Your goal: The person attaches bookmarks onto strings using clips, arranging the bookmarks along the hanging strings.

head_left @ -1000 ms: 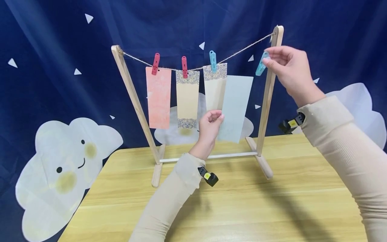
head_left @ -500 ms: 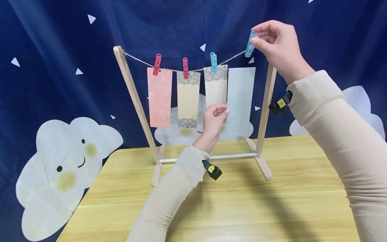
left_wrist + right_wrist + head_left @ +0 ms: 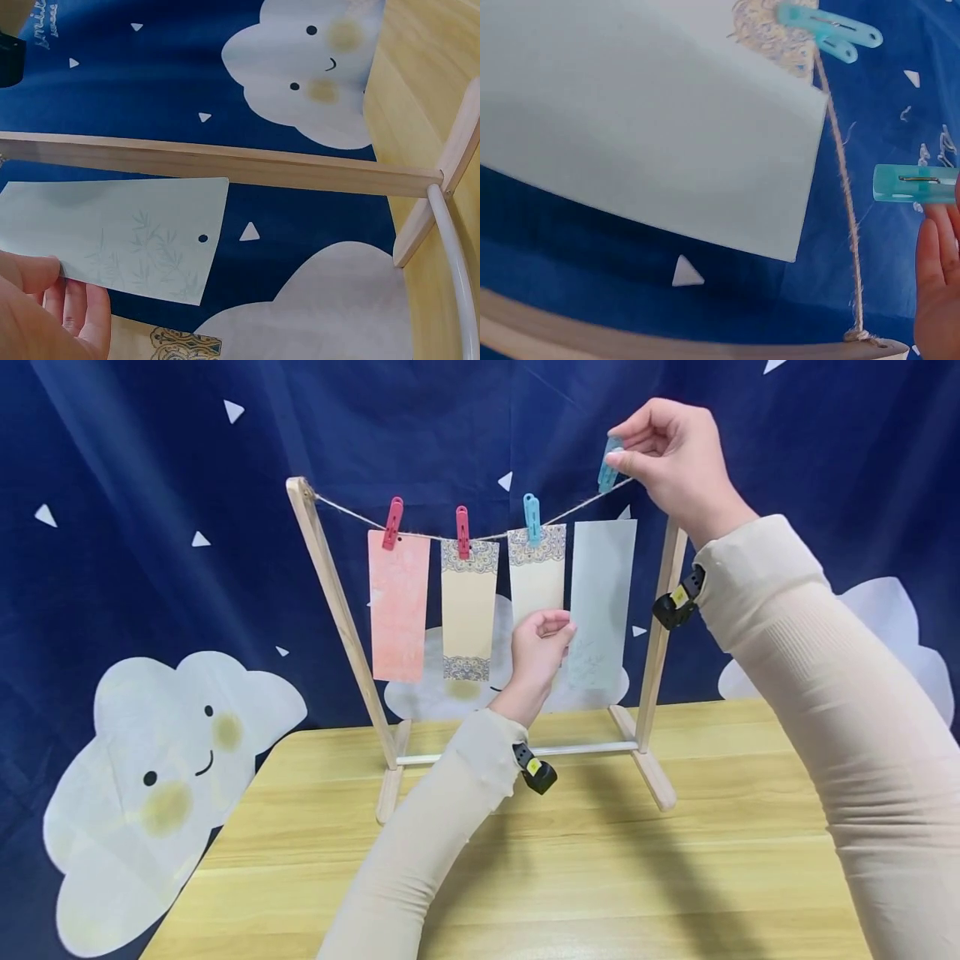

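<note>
My left hand (image 3: pixel 538 647) pinches the left edge of a pale green bookmark (image 3: pixel 602 597), which stands upright just below the twine (image 3: pixel 581 507). Bamboo leaves and a punched hole show on its lower part in the left wrist view. Higher up, my right hand (image 3: pixel 678 464) grips a blue clothespin (image 3: pixel 610 464) between thumb and fingers. In the right wrist view that clothespin (image 3: pixel 915 184) is apart from both the twine and the bookmark's top edge. Left along the line, a cream patterned bookmark (image 3: pixel 537 572) hangs from another blue clothespin (image 3: pixel 532 518).
A pink bookmark (image 3: pixel 398 610) and a tan patterned bookmark (image 3: pixel 469 610) hang from red clothespins. The twine is strung between the wooden posts (image 3: pixel 337 610) of a stand on a wood-grain table (image 3: pixel 300 877). Behind hangs a dark blue curtain (image 3: pixel 420 435) with cloud shapes.
My right hand has carried the blue clothespin up and left to near the twine. My left hand has raised the pale green bookmark and moved it right, turning it more upright.
</note>
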The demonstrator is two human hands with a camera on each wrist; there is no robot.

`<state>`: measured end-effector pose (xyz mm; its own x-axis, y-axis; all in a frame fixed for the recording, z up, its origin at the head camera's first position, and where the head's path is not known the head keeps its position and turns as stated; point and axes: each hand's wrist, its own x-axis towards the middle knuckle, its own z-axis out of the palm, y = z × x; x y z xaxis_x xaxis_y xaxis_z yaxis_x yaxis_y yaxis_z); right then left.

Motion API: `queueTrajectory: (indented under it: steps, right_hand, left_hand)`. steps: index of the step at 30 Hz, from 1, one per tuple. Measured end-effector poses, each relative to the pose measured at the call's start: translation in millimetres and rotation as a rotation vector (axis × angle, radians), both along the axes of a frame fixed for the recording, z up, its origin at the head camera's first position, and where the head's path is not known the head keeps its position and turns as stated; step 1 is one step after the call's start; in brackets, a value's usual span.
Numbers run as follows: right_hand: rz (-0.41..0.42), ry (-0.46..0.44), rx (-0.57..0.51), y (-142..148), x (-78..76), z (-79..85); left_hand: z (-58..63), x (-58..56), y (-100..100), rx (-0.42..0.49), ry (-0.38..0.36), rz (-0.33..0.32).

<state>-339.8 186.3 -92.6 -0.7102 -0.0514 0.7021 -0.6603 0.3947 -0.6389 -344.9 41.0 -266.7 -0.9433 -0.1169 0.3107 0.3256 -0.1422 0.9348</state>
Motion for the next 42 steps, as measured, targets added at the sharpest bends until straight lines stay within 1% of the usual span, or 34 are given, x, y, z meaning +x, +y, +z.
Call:
queueTrajectory:
  steps: [5, 11, 20, 26, 33, 37, 42]
  right_hand:
    - [0.009, 0.012, 0.032, -0.4, -4.9, -1.2]
    - [-0.007, -0.005, 0.022, 1.6, -7.8, -3.0]
    - [-0.026, -0.076, 0.063, 0.7, -7.1, -0.4]
    - [-0.013, -0.102, 0.044, -0.1, -5.2, 1.0]
    - [-0.002, -0.127, 0.044, -0.7, -6.3, 1.2]
    - [-0.027, -0.128, 0.048, -2.2, -8.2, 1.0]
    - [-0.025, -0.147, -0.001, -4.8, -6.2, 1.1]
  left_hand:
    - [-0.1, -2.0, 0.6, -0.012, -0.002, 0.008]
    - [0.6, -5.4, 2.9, -0.032, -0.015, 0.027]
    - [4.2, -4.4, 4.4, -0.067, -0.007, 0.035]
    - [4.7, -3.1, 4.6, -0.088, -0.010, 0.059]
    - [3.8, -5.4, 4.8, -0.110, -0.011, 0.086]
    - [3.1, -6.7, 3.9, -0.117, -0.022, 0.084]
    - [2.2, -6.7, 2.8, -0.118, -0.032, 0.076]
